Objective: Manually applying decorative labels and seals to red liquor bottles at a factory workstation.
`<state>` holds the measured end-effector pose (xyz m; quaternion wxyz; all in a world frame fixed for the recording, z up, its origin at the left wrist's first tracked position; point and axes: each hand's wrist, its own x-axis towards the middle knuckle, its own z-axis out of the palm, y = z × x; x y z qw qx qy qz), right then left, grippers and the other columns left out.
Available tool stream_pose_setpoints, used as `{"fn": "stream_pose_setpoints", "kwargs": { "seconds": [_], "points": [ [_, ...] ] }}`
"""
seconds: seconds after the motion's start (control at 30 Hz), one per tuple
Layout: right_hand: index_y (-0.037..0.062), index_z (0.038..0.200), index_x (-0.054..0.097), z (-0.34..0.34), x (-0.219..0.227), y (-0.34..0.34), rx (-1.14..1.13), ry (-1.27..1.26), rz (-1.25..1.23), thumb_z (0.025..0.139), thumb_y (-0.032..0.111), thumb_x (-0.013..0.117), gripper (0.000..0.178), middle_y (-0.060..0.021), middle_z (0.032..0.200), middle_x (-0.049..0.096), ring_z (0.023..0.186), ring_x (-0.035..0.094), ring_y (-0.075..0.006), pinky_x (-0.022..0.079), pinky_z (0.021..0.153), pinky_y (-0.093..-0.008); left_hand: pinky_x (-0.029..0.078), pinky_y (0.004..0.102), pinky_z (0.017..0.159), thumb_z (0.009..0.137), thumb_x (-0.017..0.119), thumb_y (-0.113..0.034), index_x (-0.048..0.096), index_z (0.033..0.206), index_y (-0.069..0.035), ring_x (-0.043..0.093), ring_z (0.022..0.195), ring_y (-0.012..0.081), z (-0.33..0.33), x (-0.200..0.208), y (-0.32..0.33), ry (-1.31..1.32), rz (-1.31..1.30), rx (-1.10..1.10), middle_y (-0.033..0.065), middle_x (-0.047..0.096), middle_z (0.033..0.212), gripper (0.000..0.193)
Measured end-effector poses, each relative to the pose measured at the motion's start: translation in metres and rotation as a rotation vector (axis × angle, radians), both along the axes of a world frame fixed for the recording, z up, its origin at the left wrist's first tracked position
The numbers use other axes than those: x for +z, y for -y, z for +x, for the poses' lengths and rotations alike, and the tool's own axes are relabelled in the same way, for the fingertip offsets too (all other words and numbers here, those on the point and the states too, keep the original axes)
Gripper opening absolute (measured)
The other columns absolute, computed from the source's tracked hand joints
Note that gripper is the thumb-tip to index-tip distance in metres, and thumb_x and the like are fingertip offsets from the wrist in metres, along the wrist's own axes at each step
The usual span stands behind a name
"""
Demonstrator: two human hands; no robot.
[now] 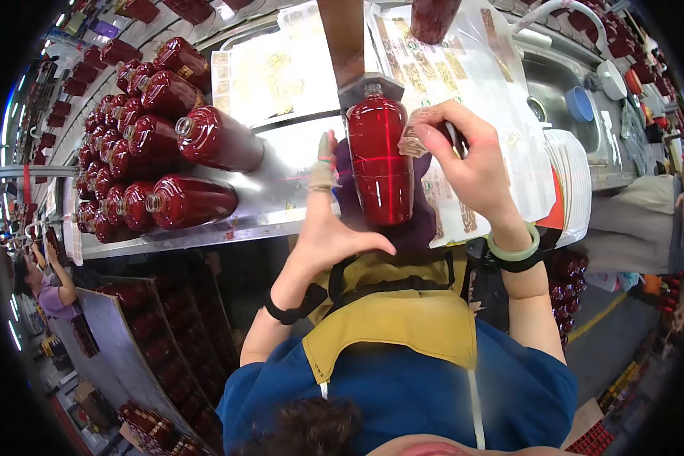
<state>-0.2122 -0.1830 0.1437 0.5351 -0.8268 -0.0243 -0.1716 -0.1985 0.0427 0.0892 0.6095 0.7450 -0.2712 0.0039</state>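
Observation:
A dark red glass bottle [380,163] lies in front of me on a purple cloth [423,220], its clear neck toward a grey block [370,85]. Bright red light lines cross its surface. My left hand [328,220] is open just left of the bottle, thumb spread near its base and beige wrapping on the fingers. To the right, my right hand [467,152] is closed, its beige-wrapped fingertips close against the bottle's side. Something dark shows in its palm; what it is, I cannot make out.
Several red bottles [220,139] lie stacked on the metal table at left. White sheets with gold decals [460,45] cover the right side, beside a stack of white trays [568,186]. Farther right is a metal sink [551,72] with a blue bowl [579,103]. Another person [47,285] stands far left.

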Motion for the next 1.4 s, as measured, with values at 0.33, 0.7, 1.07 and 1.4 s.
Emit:
{"fn": "stream_pose_setpoints", "kwargs": {
  "seconds": [0.33,0.7,1.07,1.4],
  "points": [
    [-0.002,0.102,0.07,-0.004,-0.001,0.013,0.07,-0.178,0.142,0.094,0.007,0.071,0.012,-0.0075,0.098,0.074,0.086,0.063,-0.0113,0.051,0.078,-0.0274,0.056,0.0353,0.091,0.074,0.092,-0.019,0.019,0.16,0.005,0.071,0.108,0.0277,-0.01,-0.003,0.021,-0.184,0.143,-0.027,0.0214,0.068,0.126,0.116],
    [-0.0014,0.097,0.072,0.012,-0.005,-0.006,0.125,-0.239,0.011,0.091,0.015,0.075,0.018,-0.0136,0.091,0.071,0.078,0.067,-0.0226,0.051,0.072,-0.0321,0.05,0.0368,0.105,0.088,0.081,-0.011,0.043,0.144,0.005,0.061,0.121,0.0199,0.008,-0.001,0.024,-0.62,-0.299,-0.081,0.0168,0.06,0.135,0.069],
    [0.004,0.111,0.069,0.038,-0.031,-0.002,-0.039,-0.219,0.293,0.094,0.018,0.075,0.023,0.0053,0.078,0.052,0.069,0.043,-0.0065,0.041,0.064,-0.0245,0.05,0.0355,0.106,0.091,0.078,-0.01,0.035,0.151,0.006,0.06,0.123,0.02,0.023,0.0,0.038,-0.694,-0.305,-0.027,0.016,0.056,0.139,0.075],
    [0.0022,0.114,0.065,0.037,-0.028,-0.009,-0.027,-0.347,0.246,0.089,0.021,0.079,0.034,-0.0054,0.1,0.069,0.088,0.062,-0.0102,0.052,0.081,-0.0274,0.047,0.0387,0.11,0.092,0.073,-0.001,0.038,0.149,0.006,0.058,0.126,0.0211,0.022,-0.001,0.037,-0.74,-0.291,-0.047,0.0152,0.055,0.14,0.067]
  ]
}}
